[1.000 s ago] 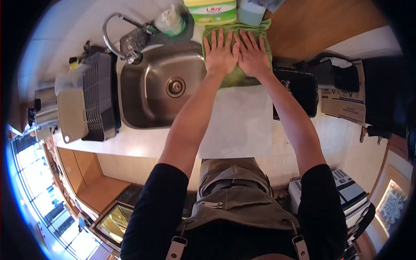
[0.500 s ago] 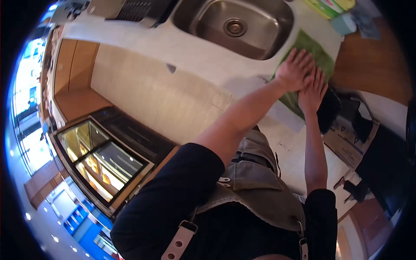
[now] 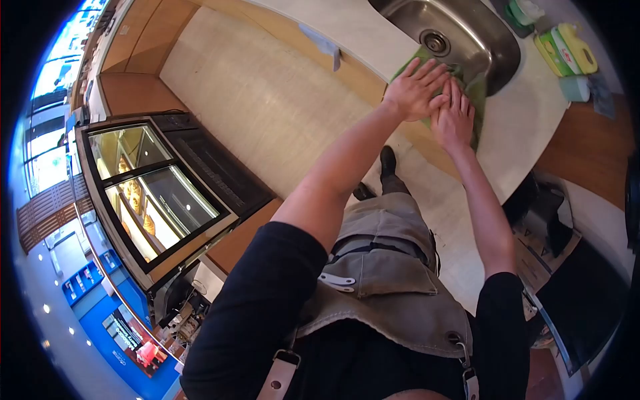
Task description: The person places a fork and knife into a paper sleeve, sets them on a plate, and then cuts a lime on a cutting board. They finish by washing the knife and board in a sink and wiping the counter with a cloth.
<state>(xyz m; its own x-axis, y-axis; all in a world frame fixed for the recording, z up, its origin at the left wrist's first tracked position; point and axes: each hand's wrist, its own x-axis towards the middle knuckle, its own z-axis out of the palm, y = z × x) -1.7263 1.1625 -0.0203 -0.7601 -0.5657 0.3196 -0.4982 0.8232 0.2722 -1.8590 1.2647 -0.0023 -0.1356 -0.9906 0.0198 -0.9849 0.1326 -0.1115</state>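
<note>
A green cloth (image 3: 479,100) is spread over the front rim of the steel sink (image 3: 481,41) and the pale countertop (image 3: 517,130), partly draping past the counter's front edge. My left hand (image 3: 417,91) lies flat on it, fingers stretched out. Beside it, touching it, my right hand (image 3: 455,118) presses on the same cloth with its fingers extended. Much of the cloth is hidden beneath both hands.
A yellow-green bottle (image 3: 565,50) and a pale blue-green cup (image 3: 575,88) stand right of the sink. A light blue cloth (image 3: 321,45) hangs at the counter front. A lit display case (image 3: 157,193) stands left.
Both hands and the green cloth have moved from the counter right of the sink to its front rim. My view has shifted, bringing my feet and more floor into sight.
</note>
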